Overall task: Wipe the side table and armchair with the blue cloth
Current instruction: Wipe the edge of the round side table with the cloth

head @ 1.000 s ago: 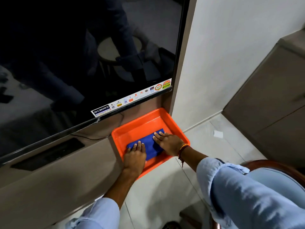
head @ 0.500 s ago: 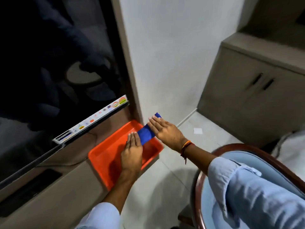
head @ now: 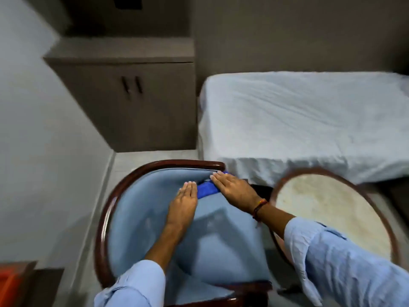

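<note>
The folded blue cloth [head: 207, 189] is held between my two hands above the armchair [head: 141, 209], near its right arm. My left hand [head: 184, 199] grips the cloth's left end with fingers flat and together. My right hand [head: 234, 191] covers the cloth's right end; a small blue tip shows past its fingertips. The armchair has light blue upholstery and a curved dark wooden frame. The round side table [head: 329, 209], with a pale stained top and dark wooden rim, stands just right of the chair, partly behind my right sleeve.
A bed with a white sheet [head: 305, 120] lies beyond the table. A grey two-door cabinet [head: 132, 100] stands against the wall behind the chair. The orange tray [head: 8, 284] shows at the bottom left corner. Pale tiled floor [head: 93, 218] runs left of the chair.
Both hands lifted the blue cloth out of the orange tray and carried it rightward over the armchair. My view swung from the television and tray to the chair, table and bed.
</note>
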